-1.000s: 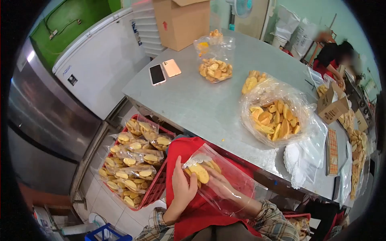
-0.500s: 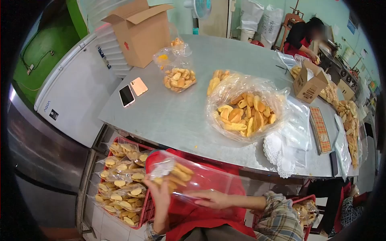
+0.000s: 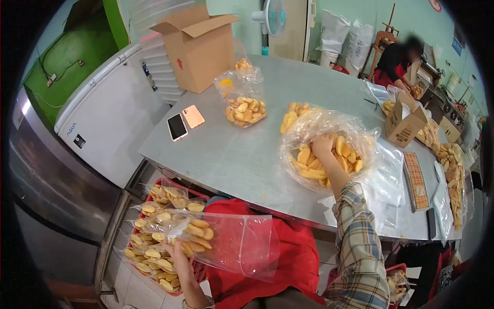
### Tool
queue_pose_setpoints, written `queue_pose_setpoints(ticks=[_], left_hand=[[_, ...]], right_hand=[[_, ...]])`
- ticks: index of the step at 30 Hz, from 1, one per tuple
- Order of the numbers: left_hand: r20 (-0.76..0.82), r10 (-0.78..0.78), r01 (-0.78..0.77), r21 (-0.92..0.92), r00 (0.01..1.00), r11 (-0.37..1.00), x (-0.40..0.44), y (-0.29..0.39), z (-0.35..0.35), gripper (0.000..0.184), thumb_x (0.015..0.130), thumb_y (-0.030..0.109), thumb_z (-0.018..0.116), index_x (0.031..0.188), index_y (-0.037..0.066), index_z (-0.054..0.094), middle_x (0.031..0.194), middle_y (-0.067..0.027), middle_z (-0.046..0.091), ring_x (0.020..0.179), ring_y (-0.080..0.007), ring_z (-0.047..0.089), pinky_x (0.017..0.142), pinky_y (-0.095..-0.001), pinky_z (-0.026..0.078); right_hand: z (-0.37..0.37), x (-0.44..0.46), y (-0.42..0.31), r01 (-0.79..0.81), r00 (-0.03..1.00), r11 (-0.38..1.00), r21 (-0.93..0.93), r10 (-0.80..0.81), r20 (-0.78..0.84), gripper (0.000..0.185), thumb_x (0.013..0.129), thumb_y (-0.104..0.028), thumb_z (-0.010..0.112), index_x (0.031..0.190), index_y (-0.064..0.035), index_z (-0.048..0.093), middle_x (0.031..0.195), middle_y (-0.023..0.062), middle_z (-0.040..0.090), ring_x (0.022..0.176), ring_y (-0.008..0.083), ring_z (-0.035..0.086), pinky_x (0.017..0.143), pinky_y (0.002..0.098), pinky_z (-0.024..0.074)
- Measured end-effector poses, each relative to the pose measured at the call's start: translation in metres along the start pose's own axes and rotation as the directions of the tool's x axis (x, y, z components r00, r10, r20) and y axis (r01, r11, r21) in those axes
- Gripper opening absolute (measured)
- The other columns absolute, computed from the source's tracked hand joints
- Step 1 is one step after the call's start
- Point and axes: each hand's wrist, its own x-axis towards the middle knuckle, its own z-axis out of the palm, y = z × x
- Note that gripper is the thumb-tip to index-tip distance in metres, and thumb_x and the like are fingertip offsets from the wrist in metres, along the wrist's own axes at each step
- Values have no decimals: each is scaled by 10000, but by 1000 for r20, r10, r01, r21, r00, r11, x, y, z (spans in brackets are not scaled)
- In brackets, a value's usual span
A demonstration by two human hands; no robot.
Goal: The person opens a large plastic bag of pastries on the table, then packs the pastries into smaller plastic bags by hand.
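Status from my end: I had the left grip (image 3: pixel 179 253) closed on the loaded end of a clear bag (image 3: pixel 252 247), with the rest of the plastic hanging out to the right over the red apron (image 3: pixel 293 252). That bag sat in front of the red crate (image 3: pixel 198 270) from my view and held golden pieces (image 3: pixel 199 237) plus something white at the gripped end. I judged it part-loaded: pieces bunched at one end, a long stretch of bare plastic after them.

Right grip (image 3: pixel 324 146) was down inside the large bag (image 3: pixel 351 122) on the tabletop (image 3: pixel 206 154), in among the loose pieces (image 3: pixel 350 156). Fingertips were buried, so I couldn't tell how far they were spread or whether they had hold of anything.

Done, as far as I could see: a crate well stocked with packed bags (image 3: pixel 154 252), layered, each with similar pieces in it. Couldn't tell if those were sealed.

Left: a good heap of loose pieces in the large bag, and the clear bag in the left grip, not yet in the crate. Flat plastic sleeves (image 3: pixel 389 172) lay right of the large bag, so I counted supplies as fine. Overall call: well along, not finished.
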Motion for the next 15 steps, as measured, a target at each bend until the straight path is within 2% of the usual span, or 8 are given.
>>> queue_pose_setpoints(ticks=[4,6,7,9,10,12,13,15], left_hand=[[51,56,-56,-1,997,998,10,-23,-21,555,737,172,544,1217,54,291,1181,-118,381,1082,-226,378,936,-325,281],[-20,15,-14,52,1000,999,6,-17,-21,568,737,182,539,1226,50,283,1182,-119,381,1079,-232,383,931,-328,291],[-17,8,-7,48,1000,999,8,-18,-22,568,737,182,539,1226,50,283,1182,-119,381,1079,-232,383,931,-328,291],[-37,-12,12,0,999,1000,11,-22,-25,577,739,191,529,1237,54,272,1185,-119,381,1076,-232,391,929,-330,299],[-36,-24,24,-3,999,1000,9,-21,-23,577,739,191,529,1237,54,272,1185,-119,381,1076,-232,391,929,-330,299],[46,-74,75,-26,996,997,6,-15,-18,651,743,161,538,1285,23,205,1236,-143,343,1125,-254,355,958,-326,270],[43,-85,86,-26,995,996,18,-38,-28,642,736,165,547,1270,18,222,1214,-146,356,1098,-249,372,939,-317,287],[72,-99,102,-37,992,994,16,-38,-18,637,734,166,549,1263,19,226,1203,-146,361,1083,-245,379,931,-315,293]], right_hand=[[1,9,0,74,989,991,-108,-87,-117,372,795,-264,487,1053,-9,568,1047,191,573,994,282,540,827,464,417],[-16,6,14,31,988,916,399,-88,126,314,787,-199,523,1039,-19,572,937,152,613,828,254,604,696,359,482],[-28,-4,21,29,988,920,392,-85,127,314,787,-199,523,1039,-19,572,937,152,613,828,254,604,696,359,482],[-52,-32,38,43,999,587,809,-51,-16,319,751,-182,588,1034,-40,552,914,99,613,786,245,606,685,343,485],[-59,-40,47,41,999,596,802,-53,-12,319,751,-182,588,1034,-40,552,914,99,613,786,245,606,685,343,485],[-69,-53,63,-280,944,88,956,-157,291,273,757,-123,620,1006,-31,553,812,47,607,640,161,601,587,266,484],[-73,-61,67,-319,932,-43,947,-197,305,212,799,-107,594,992,-29,552,810,32,595,643,86,577,574,213,461],[-101,-87,65,-235,964,-13,972,-133,231,216,783,-89,603,982,-24,551,811,43,595,640,115,583,575,240,461]])
